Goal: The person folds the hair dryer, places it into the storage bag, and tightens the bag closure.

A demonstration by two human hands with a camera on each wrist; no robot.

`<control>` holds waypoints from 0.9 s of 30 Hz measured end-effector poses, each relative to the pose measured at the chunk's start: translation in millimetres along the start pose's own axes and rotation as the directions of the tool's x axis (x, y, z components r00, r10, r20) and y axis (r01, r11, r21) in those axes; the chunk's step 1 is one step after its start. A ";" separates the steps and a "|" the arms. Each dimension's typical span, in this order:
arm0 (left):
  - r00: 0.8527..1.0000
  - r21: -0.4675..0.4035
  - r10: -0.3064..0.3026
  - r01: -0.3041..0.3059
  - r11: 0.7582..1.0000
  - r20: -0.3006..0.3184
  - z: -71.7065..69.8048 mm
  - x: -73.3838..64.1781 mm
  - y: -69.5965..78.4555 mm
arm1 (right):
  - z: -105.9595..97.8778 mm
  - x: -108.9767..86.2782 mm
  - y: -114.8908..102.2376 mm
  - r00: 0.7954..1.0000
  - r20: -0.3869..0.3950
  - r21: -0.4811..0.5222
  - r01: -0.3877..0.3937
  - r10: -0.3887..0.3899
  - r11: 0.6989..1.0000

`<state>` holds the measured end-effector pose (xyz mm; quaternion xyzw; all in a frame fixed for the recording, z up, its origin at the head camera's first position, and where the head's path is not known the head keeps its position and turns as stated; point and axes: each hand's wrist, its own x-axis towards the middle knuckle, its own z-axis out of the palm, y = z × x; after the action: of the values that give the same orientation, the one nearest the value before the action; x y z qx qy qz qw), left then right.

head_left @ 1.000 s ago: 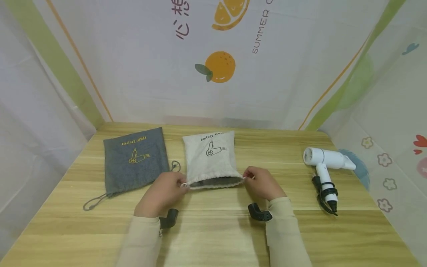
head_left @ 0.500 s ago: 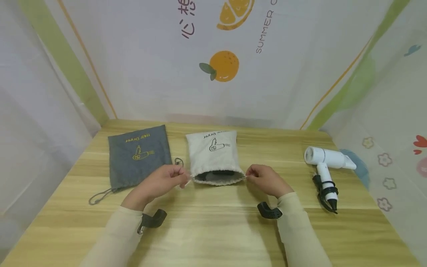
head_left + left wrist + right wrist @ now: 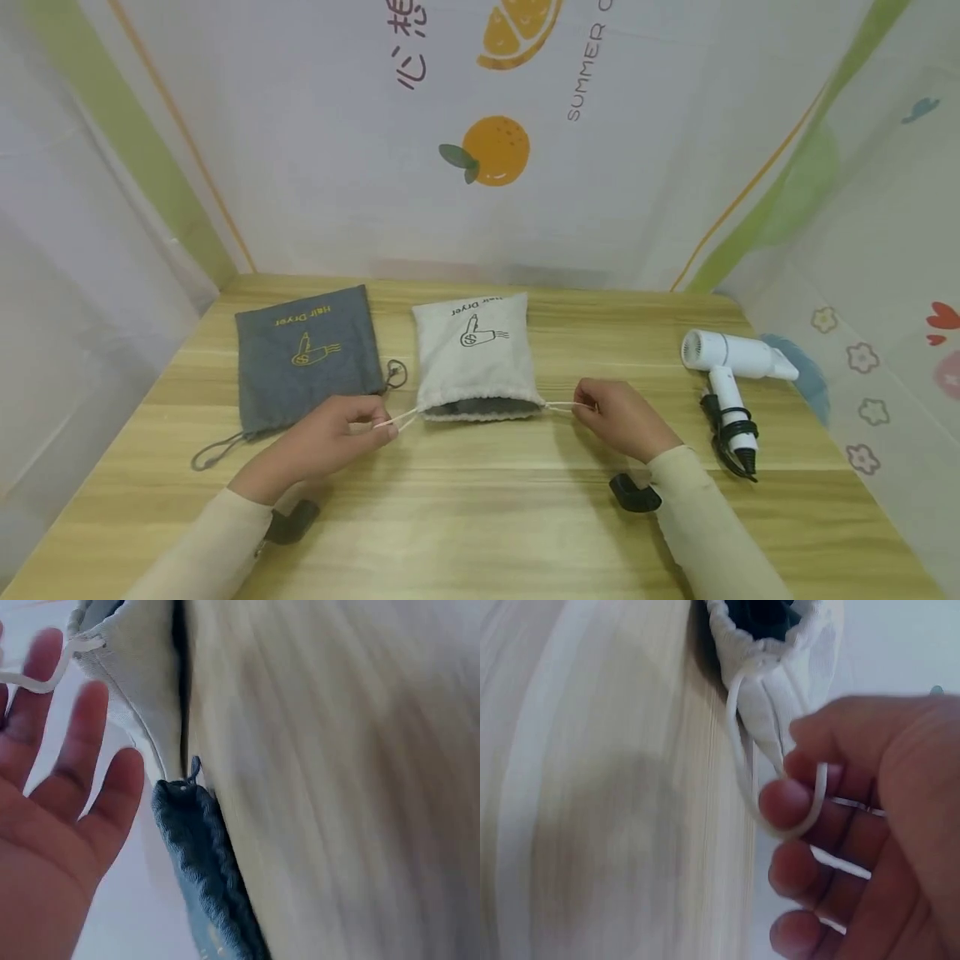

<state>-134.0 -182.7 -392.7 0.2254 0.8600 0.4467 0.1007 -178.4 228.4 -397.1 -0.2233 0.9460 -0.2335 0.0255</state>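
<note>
A white drawstring bag (image 3: 476, 354) printed with a hair dryer lies at mid-table, its mouth gaping toward me and dark inside. My left hand (image 3: 330, 433) pinches the white drawstring (image 3: 405, 417) at the bag's left corner, pulled out as a short loop. On the other side, my right hand (image 3: 618, 414) holds the right drawstring (image 3: 561, 406) with curled fingers. The right wrist view shows that cord (image 3: 739, 750) looped round a finger. In the left wrist view the cord (image 3: 64, 664) crosses the fingers near the bag's corner.
A dark grey drawstring bag (image 3: 307, 367) with yellow print lies at the left, close to my left hand. At the right of the wooden table (image 3: 480, 517) rests a white hair dryer (image 3: 731, 357), its black cord (image 3: 731, 429) wrapped round the handle. White printed curtains (image 3: 637, 208) surround the table.
Both hands have moved outward from the white bag's corners, drawing the white cords out on each side. The bag's mouth looks narrower than half a second ago.
</note>
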 end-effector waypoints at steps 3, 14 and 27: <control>1.000 -0.157 -0.028 0.029 0.987 0.009 -3.5 -4.3 -0.9 | 0.0 -1.7 3.1 1.000 0.013 -0.016 0.024 -0.023 1.000; 0.981 0.388 0.090 -0.015 0.922 -0.175 -9.4 -9.0 -1.4 | -1.3 -4.2 9.3 0.989 -0.064 -0.214 0.120 -0.137 0.969; 0.974 0.540 0.105 0.021 0.841 -0.201 -9.8 -14.0 1.8 | -4.1 -12.0 10.1 0.970 -0.158 -0.387 0.113 -0.186 0.915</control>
<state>-124.9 -195.6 -385.9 0.2121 0.9512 0.2115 -0.0735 -172.4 243.4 -398.7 -0.2725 0.9512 -0.0699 -0.1268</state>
